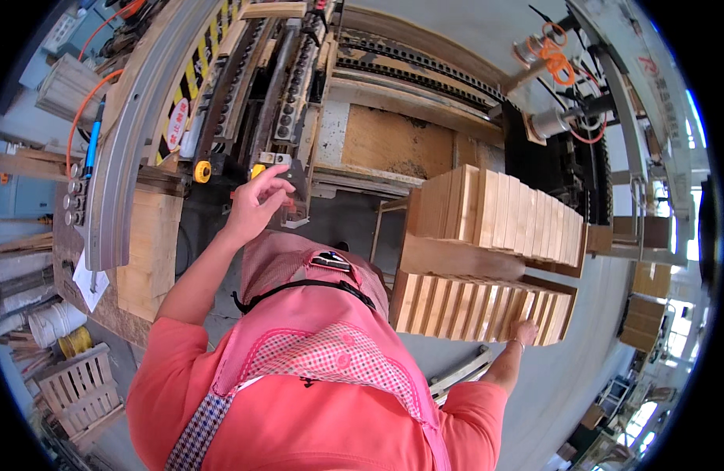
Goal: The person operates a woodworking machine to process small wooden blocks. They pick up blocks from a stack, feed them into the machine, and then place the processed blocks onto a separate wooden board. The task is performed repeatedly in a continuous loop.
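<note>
My left hand (260, 202) is held over the near end of the machine, its fingers loosely bent and apart with nothing in them. Just beside it are a metal block and a yellow knob (257, 171) on the machine's conveyor track (287, 118). Out to the right, my right hand (524, 331) is at the near row of wooden boards (456, 308), its fingers closed on the edge of one board toward the row's right end. Behind that row stands a second row of wooden boards (527, 216), also on edge. Both rows sit on a wooden stand (464, 259).
A stack of wood blocks (148, 243) stands on a table at left, beside a curved metal rail (114, 173). Further left are a slatted crate (81, 388) and a white bucket (54, 323). Orange hoses (562, 67) and cylinders hang over the machine's far right.
</note>
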`<action>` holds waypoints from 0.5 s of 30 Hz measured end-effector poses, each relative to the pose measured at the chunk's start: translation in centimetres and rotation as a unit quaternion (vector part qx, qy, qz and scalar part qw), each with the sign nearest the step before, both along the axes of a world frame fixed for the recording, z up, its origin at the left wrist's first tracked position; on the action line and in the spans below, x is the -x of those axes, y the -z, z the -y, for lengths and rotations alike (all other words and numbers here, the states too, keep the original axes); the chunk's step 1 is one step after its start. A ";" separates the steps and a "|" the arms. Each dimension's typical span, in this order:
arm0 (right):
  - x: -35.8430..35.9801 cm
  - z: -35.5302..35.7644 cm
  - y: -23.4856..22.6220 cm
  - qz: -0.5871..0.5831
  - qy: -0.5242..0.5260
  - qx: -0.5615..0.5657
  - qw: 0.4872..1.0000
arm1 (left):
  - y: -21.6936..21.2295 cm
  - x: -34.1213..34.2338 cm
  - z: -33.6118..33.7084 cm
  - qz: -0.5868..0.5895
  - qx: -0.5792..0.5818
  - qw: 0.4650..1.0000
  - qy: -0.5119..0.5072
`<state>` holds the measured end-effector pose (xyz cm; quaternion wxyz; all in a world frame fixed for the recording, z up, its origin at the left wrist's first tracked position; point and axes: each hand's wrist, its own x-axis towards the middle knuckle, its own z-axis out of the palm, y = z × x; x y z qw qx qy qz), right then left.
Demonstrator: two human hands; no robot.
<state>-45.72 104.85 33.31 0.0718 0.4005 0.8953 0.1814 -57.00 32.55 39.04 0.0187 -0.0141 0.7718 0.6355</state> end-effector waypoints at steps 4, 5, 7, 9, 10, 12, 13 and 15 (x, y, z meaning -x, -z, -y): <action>-1.5 -1.2 -0.8 -0.167 -0.040 0.032 0.985 | 1.9 1.1 2.1 -0.054 0.039 0.996 -0.066; -0.9 0.3 -1.9 -0.237 -0.007 0.070 0.969 | 1.9 1.6 2.3 -0.073 0.068 0.992 -0.078; 1.2 4.1 -5.3 -0.249 -0.002 0.038 0.968 | 2.2 2.7 2.7 -0.107 0.099 0.983 -0.108; 3.7 6.8 -7.6 -0.288 -0.077 0.024 0.954 | 2.7 4.2 3.2 -0.125 0.104 0.982 -0.101; 4.7 7.8 -8.4 -0.314 -0.134 0.018 0.940 | 2.6 4.8 3.3 -0.125 0.105 0.982 -0.092; 7.9 10.2 -9.8 -0.327 -0.254 0.023 0.910 | 2.7 6.1 4.0 -0.179 0.160 0.967 -0.083; 10.4 12.7 -10.9 -0.313 -0.314 0.032 0.896 | 2.9 6.7 4.1 -0.193 0.177 0.963 -0.070; 16.3 19.3 -13.1 -0.314 -0.405 0.096 0.853 | 4.2 7.7 4.6 -0.236 0.211 0.946 -0.066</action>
